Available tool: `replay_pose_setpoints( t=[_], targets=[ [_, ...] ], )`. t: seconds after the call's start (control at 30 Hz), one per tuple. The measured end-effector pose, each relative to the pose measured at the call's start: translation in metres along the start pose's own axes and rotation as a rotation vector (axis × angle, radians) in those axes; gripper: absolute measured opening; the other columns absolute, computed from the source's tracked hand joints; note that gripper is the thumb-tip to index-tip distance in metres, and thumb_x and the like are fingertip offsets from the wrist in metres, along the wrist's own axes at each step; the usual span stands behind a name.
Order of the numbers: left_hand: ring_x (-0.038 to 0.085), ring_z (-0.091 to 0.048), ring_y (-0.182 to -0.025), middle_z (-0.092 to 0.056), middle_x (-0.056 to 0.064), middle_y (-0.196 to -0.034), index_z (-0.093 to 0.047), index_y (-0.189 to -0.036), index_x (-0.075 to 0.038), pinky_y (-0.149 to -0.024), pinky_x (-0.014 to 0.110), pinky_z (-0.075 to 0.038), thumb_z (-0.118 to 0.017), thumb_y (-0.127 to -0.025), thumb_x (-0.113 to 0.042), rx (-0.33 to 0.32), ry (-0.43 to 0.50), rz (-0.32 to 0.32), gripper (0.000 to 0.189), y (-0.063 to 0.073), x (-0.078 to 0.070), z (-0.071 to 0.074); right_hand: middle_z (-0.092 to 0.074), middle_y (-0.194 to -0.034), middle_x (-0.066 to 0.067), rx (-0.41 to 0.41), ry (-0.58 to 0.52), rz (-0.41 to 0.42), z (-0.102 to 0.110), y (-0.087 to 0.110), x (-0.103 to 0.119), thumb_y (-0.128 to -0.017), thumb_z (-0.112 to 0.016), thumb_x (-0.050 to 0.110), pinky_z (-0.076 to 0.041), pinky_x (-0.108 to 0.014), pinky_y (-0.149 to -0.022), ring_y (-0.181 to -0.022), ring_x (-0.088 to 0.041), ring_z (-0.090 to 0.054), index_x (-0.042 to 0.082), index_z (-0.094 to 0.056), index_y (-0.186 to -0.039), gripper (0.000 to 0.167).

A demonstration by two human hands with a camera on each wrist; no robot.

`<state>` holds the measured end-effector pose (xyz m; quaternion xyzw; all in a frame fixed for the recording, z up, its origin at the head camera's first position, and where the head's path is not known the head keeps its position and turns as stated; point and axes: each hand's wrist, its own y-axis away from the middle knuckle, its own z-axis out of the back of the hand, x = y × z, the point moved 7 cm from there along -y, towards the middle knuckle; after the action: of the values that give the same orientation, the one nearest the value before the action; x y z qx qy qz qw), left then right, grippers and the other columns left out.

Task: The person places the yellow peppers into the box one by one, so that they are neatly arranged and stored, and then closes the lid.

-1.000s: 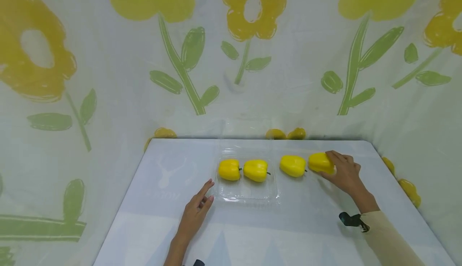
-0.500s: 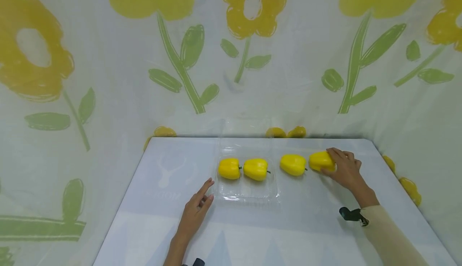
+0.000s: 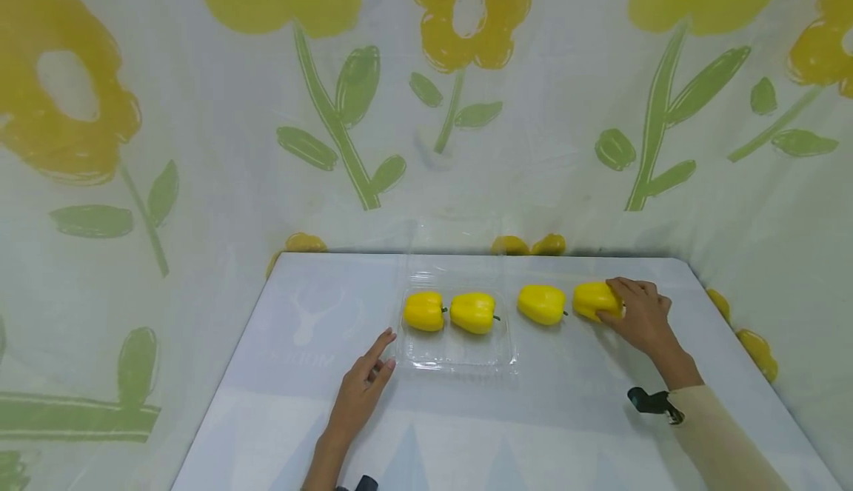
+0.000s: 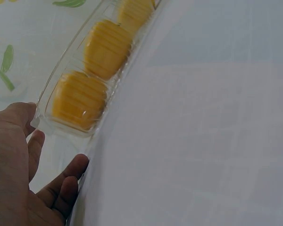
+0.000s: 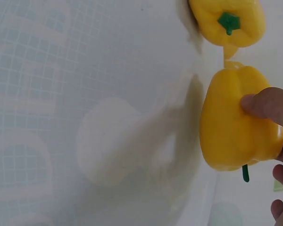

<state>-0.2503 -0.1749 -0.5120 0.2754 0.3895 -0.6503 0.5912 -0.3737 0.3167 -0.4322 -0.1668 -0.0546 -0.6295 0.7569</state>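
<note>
At the table's right side my right hand point(image 3: 640, 317) grips a yellow bell pepper point(image 3: 594, 301). In the right wrist view the thumb presses on this bell pepper point(image 5: 238, 125), and its green stem points down. A second bell pepper point(image 3: 541, 304) lies just left of it. Further left, a clear plastic clamshell container point(image 3: 460, 361) stands with its lid raised at the back. Two bell peppers point(image 3: 423, 311) lie side by side inside it. My left hand point(image 3: 356, 395) lies at the container's front left corner, fingers extended; in the left wrist view a fingertip meets the rim point(image 4: 37, 113).
A white table point(image 3: 280, 417) with faint printed patterns carries everything. Behind and beside it hangs a white cloth point(image 3: 533, 180) printed with yellow flowers. A black strap with a small device point(image 3: 649, 402) sits on my right wrist.
My right hand and the bell pepper in it have shifted very slightly to the right. The left hand, the container and the other bell peppers stay where they were.
</note>
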Motion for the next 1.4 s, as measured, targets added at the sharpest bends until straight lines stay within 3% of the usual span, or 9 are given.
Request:
replay_pose_setpoints(
  t=[0.27,0.43,0.63,0.77,1.03,1.2,1.4],
  targets=[
    [0.01,-0.052,-0.083,-0.056,-0.02,-0.137,-0.046,-0.15,-0.037,-0.072,0.027,-0.047,-0.054,-0.102,-0.046,0.0,0.006,0.0,0.049,0.002,0.0,0.0,-0.046,-0.138,-0.03,-0.04,-0.027,0.023,0.014,0.006,0.008,-0.085,-0.08,0.023,-0.019,-0.068,-0.088,-0.123,-0.049,-0.031,-0.003,-0.052,-0.134,0.062],
    [0.01,-0.052,-0.081,-0.062,-0.02,-0.119,-0.046,-0.15,-0.038,-0.07,0.027,-0.047,-0.054,-0.102,-0.047,-0.004,-0.003,0.003,0.05,0.003,0.001,0.0,-0.047,-0.137,-0.029,-0.061,-0.032,0.038,0.019,0.01,0.013,-0.085,-0.081,0.025,-0.02,-0.068,-0.088,-0.122,-0.049,-0.033,-0.002,-0.053,-0.133,0.062],
    [0.011,-0.052,-0.08,-0.059,-0.021,-0.099,-0.045,-0.15,-0.04,-0.071,0.028,-0.047,-0.054,-0.102,-0.049,-0.005,-0.016,0.016,0.05,0.003,0.001,0.001,-0.048,-0.137,-0.029,-0.084,-0.037,0.038,0.027,0.015,0.023,-0.084,-0.082,0.026,-0.019,-0.069,-0.088,-0.121,-0.049,-0.033,-0.001,-0.054,-0.132,0.062],
    [0.011,-0.052,-0.08,-0.06,-0.019,-0.102,-0.046,-0.15,-0.039,-0.071,0.028,-0.047,-0.054,-0.102,-0.048,-0.008,-0.018,0.012,0.05,0.003,0.002,0.001,-0.049,-0.136,-0.029,-0.101,-0.044,0.053,0.031,0.018,0.031,-0.083,-0.082,0.025,-0.018,-0.069,-0.088,-0.121,-0.049,-0.033,-0.002,-0.053,-0.133,0.063],
    [0.011,-0.052,-0.081,-0.06,-0.017,-0.13,-0.046,-0.151,-0.035,-0.071,0.028,-0.047,-0.054,-0.103,-0.045,-0.007,-0.009,-0.005,0.05,0.002,0.001,0.001,-0.049,-0.135,-0.029,-0.132,-0.05,0.1,0.04,0.02,0.047,-0.081,-0.083,0.023,-0.019,-0.067,-0.087,-0.12,-0.047,-0.035,-0.002,-0.054,-0.132,0.063],
    [0.012,-0.052,-0.082,-0.059,-0.016,-0.133,-0.045,-0.15,-0.039,-0.072,0.029,-0.047,-0.053,-0.103,-0.046,-0.006,0.003,-0.014,0.049,-0.002,-0.001,0.002,-0.049,-0.135,-0.028,-0.139,-0.057,0.115,0.043,0.021,0.055,-0.082,-0.083,0.024,-0.019,-0.067,-0.088,-0.12,-0.046,-0.035,-0.002,-0.054,-0.132,0.063],
    [0.012,-0.053,-0.082,-0.063,-0.016,-0.118,-0.045,-0.15,-0.041,-0.073,0.03,-0.048,-0.055,-0.103,-0.043,0.009,0.002,0.004,0.048,-0.001,-0.001,0.001,-0.051,-0.135,-0.027,-0.134,-0.074,0.119,0.042,0.026,0.063,-0.082,-0.083,0.026,-0.02,-0.066,-0.086,-0.119,-0.047,-0.036,-0.002,-0.055,-0.132,0.064]
  ],
)
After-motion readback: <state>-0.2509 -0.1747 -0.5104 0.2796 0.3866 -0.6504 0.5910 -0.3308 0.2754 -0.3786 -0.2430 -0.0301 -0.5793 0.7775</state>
